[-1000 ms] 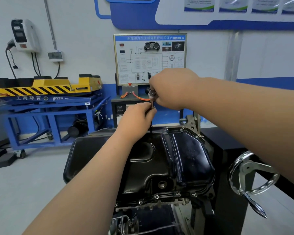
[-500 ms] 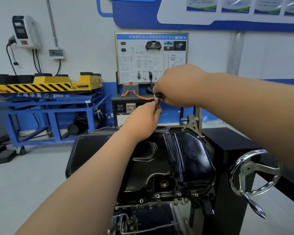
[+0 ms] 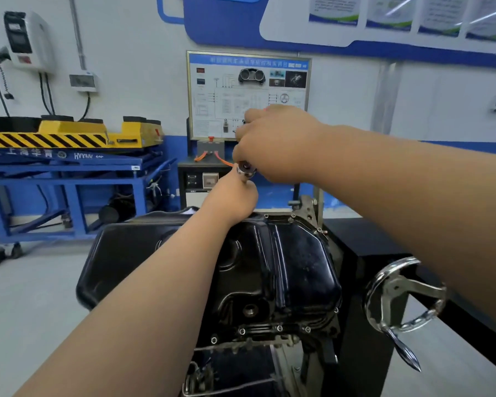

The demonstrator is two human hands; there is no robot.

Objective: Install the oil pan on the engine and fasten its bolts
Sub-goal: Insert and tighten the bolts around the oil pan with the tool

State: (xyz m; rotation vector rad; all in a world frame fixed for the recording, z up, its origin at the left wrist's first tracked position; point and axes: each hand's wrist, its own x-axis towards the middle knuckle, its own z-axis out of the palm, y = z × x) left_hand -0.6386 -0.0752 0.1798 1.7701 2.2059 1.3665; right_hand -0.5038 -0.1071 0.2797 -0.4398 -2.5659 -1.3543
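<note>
glossy black oil pan [image 3: 298,262], chrome handwheel [image 3: 404,293]

White wall [image 3: 132,53] with a blue stripe [image 3: 173,150] along the bottom, grey floor [image 3: 26,296]. On the left there's a blue lift table [image 3: 66,173] with a yellow hazard-striped unit [image 3: 69,136] on top, a white charger box [image 3: 26,38] hung above it. Wiring-diagram board [image 3: 248,93] stands mid-wall, posters [image 3: 384,12] up top right.

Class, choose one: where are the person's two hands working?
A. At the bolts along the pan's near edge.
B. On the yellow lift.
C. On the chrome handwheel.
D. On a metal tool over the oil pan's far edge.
D: the left hand and right hand both grip the metal tool above the far edge of the oil pan.
</note>
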